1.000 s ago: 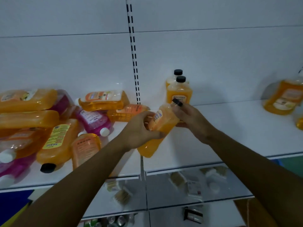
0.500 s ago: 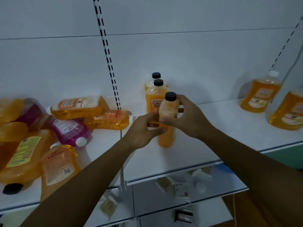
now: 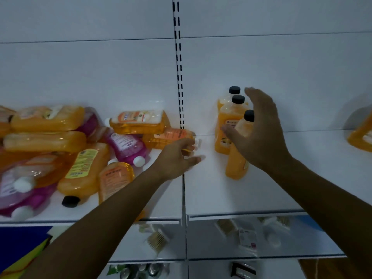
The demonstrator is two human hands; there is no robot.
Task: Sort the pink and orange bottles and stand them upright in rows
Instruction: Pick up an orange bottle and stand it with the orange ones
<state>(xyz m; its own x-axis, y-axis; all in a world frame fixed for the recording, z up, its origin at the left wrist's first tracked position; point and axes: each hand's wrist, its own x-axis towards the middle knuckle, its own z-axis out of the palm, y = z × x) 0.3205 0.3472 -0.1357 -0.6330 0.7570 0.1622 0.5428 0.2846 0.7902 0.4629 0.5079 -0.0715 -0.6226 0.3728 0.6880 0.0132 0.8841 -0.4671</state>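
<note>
lower shelf [image 3: 251, 238], nearest the viewer, carries small blurred packets that cannot be identified. above it, the white shelf [image 3: 231, 198] carries all the bottles. on its left section lies a mixed heap on its sides: a pink bottle [image 3: 24, 190] with a white cap at the front left edge, a yellow-labelled orange bottle [image 3: 82, 170] with a black cap pointing toward the viewer, a small orange bottle [image 3: 114, 178] just beside it, a second pink bottle [image 3: 128, 147] behind these, and further orange bottles [image 3: 138, 122] stacked against the back panel. left hand [image 3: 177, 158] hovers over the shelf near the joint between the two sections, fingers loosely extended and released, grasping nothing; its fingertips lie close to the cap end of an orange bottle lying on its side [image 3: 169, 135], contact cannot be confirmed. right hand [image 3: 259, 135] is spread wide, released, just in front of the slim orange bottle [image 3: 237, 158], which stands upright with a black cap; the thumb overlaps its body in view, whether it touches cannot be told. directly behind stand two wider black-capped orange bottles [image 3: 225, 125] in a row toward the back panel. another orange bottle [image 3: 360, 135] sits at the far right edge of the shelf.
</note>
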